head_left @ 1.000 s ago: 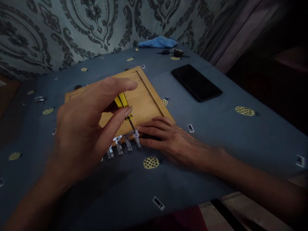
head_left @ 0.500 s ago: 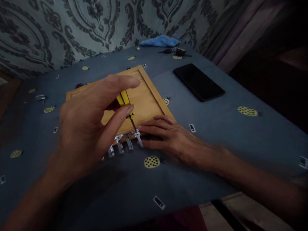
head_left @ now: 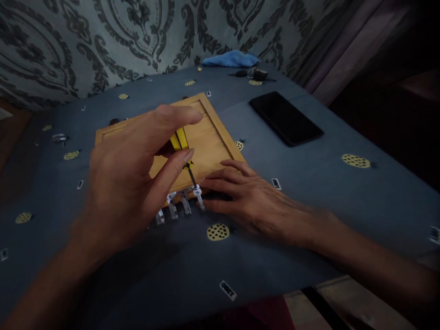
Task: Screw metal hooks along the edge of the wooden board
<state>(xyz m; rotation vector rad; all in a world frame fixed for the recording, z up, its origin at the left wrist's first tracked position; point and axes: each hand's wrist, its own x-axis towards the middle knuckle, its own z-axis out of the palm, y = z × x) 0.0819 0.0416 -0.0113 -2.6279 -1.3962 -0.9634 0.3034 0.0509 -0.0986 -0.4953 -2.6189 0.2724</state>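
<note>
My left hand (head_left: pixel 134 160) is closed around the yellow and black handle of a screwdriver (head_left: pixel 181 140), its shaft slanting down to the rightmost metal hook (head_left: pixel 199 198). That hook sits at the near edge of a wooden panel (head_left: pixel 202 133) with a raised border. Several more metal hooks (head_left: pixel 172 208) line the same edge to its left, some partly hidden behind my left hand. Fingers stretched out, my right hand (head_left: pixel 247 192) lies flat across the panel's near right corner, its fingertips close to the rightmost hook.
A black phone (head_left: pixel 286 118) lies on the pineapple-patterned tablecloth (head_left: pixel 309 192) to the right. At the back are a blue cloth (head_left: pixel 231 58) and a dark object with a ring (head_left: pixel 256 74). A small metal piece (head_left: pixel 60 138) lies far left. Behind the table hangs a patterned curtain (head_left: pixel 144 32).
The view has shifted very slightly. Both hands, the screwdriver and the panel keep nearly the same places relative to one another.
</note>
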